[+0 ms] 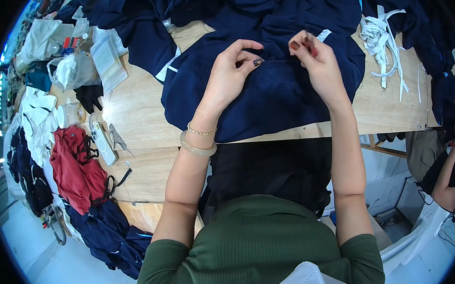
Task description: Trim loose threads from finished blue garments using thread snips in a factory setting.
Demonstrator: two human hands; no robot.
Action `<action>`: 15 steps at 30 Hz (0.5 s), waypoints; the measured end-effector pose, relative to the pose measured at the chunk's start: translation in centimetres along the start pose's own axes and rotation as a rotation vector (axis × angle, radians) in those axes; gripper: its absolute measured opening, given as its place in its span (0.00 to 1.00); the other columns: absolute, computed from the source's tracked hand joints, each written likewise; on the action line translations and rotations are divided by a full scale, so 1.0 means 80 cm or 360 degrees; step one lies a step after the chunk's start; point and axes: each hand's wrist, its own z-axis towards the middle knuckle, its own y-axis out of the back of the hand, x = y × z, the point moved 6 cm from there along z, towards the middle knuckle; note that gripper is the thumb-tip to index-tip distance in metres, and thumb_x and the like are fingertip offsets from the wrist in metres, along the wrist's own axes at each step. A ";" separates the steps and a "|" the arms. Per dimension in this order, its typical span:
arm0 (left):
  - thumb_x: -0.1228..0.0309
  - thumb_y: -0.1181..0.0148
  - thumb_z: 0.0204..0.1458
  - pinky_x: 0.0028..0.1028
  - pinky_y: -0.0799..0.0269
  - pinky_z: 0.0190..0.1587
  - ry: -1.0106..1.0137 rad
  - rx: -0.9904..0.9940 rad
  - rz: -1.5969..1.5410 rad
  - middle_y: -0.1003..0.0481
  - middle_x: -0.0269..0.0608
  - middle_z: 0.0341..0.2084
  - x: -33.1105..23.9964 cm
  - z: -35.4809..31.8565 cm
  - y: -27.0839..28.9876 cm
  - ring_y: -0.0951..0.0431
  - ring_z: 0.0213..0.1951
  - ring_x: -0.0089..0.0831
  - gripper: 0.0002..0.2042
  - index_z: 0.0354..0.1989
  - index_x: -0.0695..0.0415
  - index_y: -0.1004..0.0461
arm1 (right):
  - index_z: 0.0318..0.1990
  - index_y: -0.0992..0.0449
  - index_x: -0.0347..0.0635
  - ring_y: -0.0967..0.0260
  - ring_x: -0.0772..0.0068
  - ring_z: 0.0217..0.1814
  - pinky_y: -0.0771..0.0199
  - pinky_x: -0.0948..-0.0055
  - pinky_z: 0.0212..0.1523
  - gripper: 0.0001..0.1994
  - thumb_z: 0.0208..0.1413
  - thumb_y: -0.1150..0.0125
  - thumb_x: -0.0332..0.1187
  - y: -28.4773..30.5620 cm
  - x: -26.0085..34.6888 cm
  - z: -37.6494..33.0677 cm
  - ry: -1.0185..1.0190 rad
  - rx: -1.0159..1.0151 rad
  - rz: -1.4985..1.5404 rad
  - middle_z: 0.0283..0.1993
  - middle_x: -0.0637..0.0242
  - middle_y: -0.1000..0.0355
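Here the garment (256,100) lies spread under my grip, presumably for easy handling. My left hand (229,74) curls against it, my right hand (318,62) bunches above; whether either pinches it, I cannot tell. White straps (380,37) lie right of both.

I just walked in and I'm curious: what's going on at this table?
A person in a green top is handling a navy garment spread on a wooden table. Their left hand is at the fabric; the right hand is close by, fingers curled, though its grip is unclear. More navy cloth lies beyond, white strips to the right.
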 end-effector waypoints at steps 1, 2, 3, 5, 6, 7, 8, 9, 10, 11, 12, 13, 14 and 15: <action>0.82 0.45 0.54 0.21 0.30 0.43 0.0002 -0.0001 0.0001 0.21 0.39 0.31 0.001 0.000 0.001 0.25 0.33 0.20 0.11 0.46 0.63 0.28 | 0.35 0.30 0.32 0.30 0.74 0.36 0.31 0.78 0.43 0.05 0.60 0.46 0.26 0.006 -0.002 0.001 -0.0163 -0.0005 0.0112 0.31 0.66 0.31; 0.82 0.45 0.55 0.21 0.31 0.46 -0.0069 0.0017 0.0043 0.21 0.39 0.33 0.001 0.000 0.002 0.24 0.37 0.20 0.11 0.47 0.63 0.27 | 0.35 0.30 0.33 0.30 0.76 0.36 0.32 0.79 0.44 0.06 0.61 0.46 0.28 0.009 -0.004 0.000 -0.0325 -0.0010 0.0223 0.30 0.67 0.32; 0.82 0.46 0.55 0.20 0.31 0.48 -0.0139 0.0034 0.0085 0.21 0.40 0.35 0.000 -0.001 0.002 0.24 0.40 0.21 0.11 0.47 0.63 0.27 | 0.35 0.30 0.33 0.30 0.76 0.36 0.32 0.79 0.44 0.06 0.61 0.46 0.28 0.009 0.000 0.002 -0.0326 -0.0010 0.0224 0.30 0.67 0.32; 0.83 0.46 0.54 0.22 0.31 0.44 -0.0278 -0.0085 0.0205 0.22 0.40 0.33 -0.002 -0.004 0.007 0.24 0.37 0.25 0.10 0.44 0.63 0.26 | 0.34 0.28 0.34 0.29 0.75 0.35 0.31 0.77 0.41 0.07 0.60 0.44 0.30 0.014 0.014 0.003 -0.0183 -0.0161 0.0016 0.28 0.66 0.31; 0.84 0.47 0.53 0.24 0.30 0.41 -0.0417 -0.0208 0.0323 0.23 0.41 0.32 -0.007 -0.008 0.012 0.23 0.34 0.30 0.09 0.41 0.62 0.25 | 0.34 0.28 0.34 0.29 0.75 0.35 0.31 0.77 0.41 0.07 0.60 0.44 0.30 0.013 0.011 0.001 -0.0184 -0.0163 0.0017 0.28 0.66 0.31; 0.84 0.47 0.53 0.24 0.30 0.41 -0.0417 -0.0204 0.0322 0.23 0.41 0.32 -0.010 -0.010 0.013 0.23 0.34 0.30 0.09 0.41 0.62 0.25 | 0.34 0.28 0.33 0.33 0.77 0.33 0.33 0.78 0.39 0.08 0.58 0.42 0.30 0.013 0.009 -0.002 -0.0123 -0.0170 -0.0058 0.28 0.69 0.33; 0.84 0.47 0.53 0.25 0.30 0.39 -0.0453 -0.0326 0.0423 0.24 0.41 0.32 -0.016 -0.016 0.019 0.24 0.33 0.30 0.08 0.40 0.62 0.25 | 0.33 0.28 0.32 0.37 0.78 0.31 0.36 0.78 0.37 0.08 0.57 0.40 0.30 0.012 0.010 -0.004 -0.0061 -0.0177 -0.0132 0.28 0.71 0.35; 0.84 0.47 0.53 0.25 0.30 0.38 -0.0489 -0.0448 0.0524 0.25 0.40 0.32 -0.023 -0.022 0.023 0.24 0.33 0.31 0.08 0.39 0.62 0.25 | 0.33 0.28 0.32 0.37 0.78 0.31 0.36 0.78 0.37 0.08 0.57 0.40 0.30 0.012 0.010 -0.009 -0.0063 -0.0179 -0.0134 0.28 0.71 0.35; 0.84 0.46 0.53 0.24 0.30 0.35 -0.0443 -0.0500 0.0576 0.27 0.39 0.31 -0.033 -0.030 0.025 0.26 0.30 0.29 0.07 0.38 0.62 0.25 | 0.33 0.27 0.33 0.32 0.71 0.32 0.33 0.74 0.36 0.09 0.54 0.37 0.32 0.004 0.016 -0.016 -0.0091 -0.0095 -0.0399 0.30 0.66 0.32; 0.84 0.46 0.53 0.24 0.30 0.35 -0.0440 -0.0500 0.0577 0.27 0.39 0.31 -0.033 -0.035 0.023 0.26 0.30 0.29 0.07 0.38 0.62 0.25 | 0.34 0.25 0.35 0.28 0.63 0.32 0.31 0.70 0.35 0.11 0.52 0.35 0.34 -0.005 0.020 -0.022 -0.0118 -0.0009 -0.0664 0.31 0.62 0.29; 0.84 0.46 0.53 0.23 0.31 0.33 -0.0444 -0.0540 0.0519 0.27 0.39 0.31 -0.032 -0.040 0.023 0.26 0.29 0.27 0.07 0.38 0.63 0.25 | 0.33 0.25 0.35 0.28 0.58 0.32 0.30 0.69 0.34 0.13 0.48 0.32 0.35 -0.016 0.019 -0.025 -0.0114 -0.0017 -0.0593 0.31 0.60 0.30; 0.85 0.45 0.53 0.22 0.31 0.31 -0.0450 -0.0580 0.0459 0.28 0.38 0.30 -0.031 -0.043 0.022 0.27 0.28 0.25 0.07 0.37 0.63 0.25 | 0.31 0.26 0.34 0.28 0.56 0.32 0.30 0.67 0.34 0.12 0.48 0.32 0.34 -0.026 0.024 -0.026 -0.0072 -0.0024 -0.0690 0.31 0.61 0.31; 0.85 0.43 0.51 0.20 0.32 0.29 -0.0471 -0.0581 0.0370 0.28 0.38 0.30 -0.027 -0.045 0.018 0.28 0.27 0.22 0.07 0.38 0.63 0.25 | 0.31 0.26 0.35 0.28 0.55 0.32 0.30 0.67 0.34 0.10 0.48 0.33 0.33 -0.035 0.024 -0.025 -0.0078 -0.0007 -0.0765 0.31 0.60 0.30; 0.85 0.43 0.51 0.20 0.32 0.29 -0.0471 -0.0581 0.0371 0.28 0.38 0.30 -0.026 -0.047 0.014 0.28 0.27 0.22 0.07 0.38 0.63 0.25 | 0.32 0.26 0.35 0.28 0.53 0.33 0.30 0.66 0.35 0.09 0.49 0.34 0.31 -0.041 0.022 -0.024 -0.0083 0.0010 -0.0840 0.32 0.60 0.30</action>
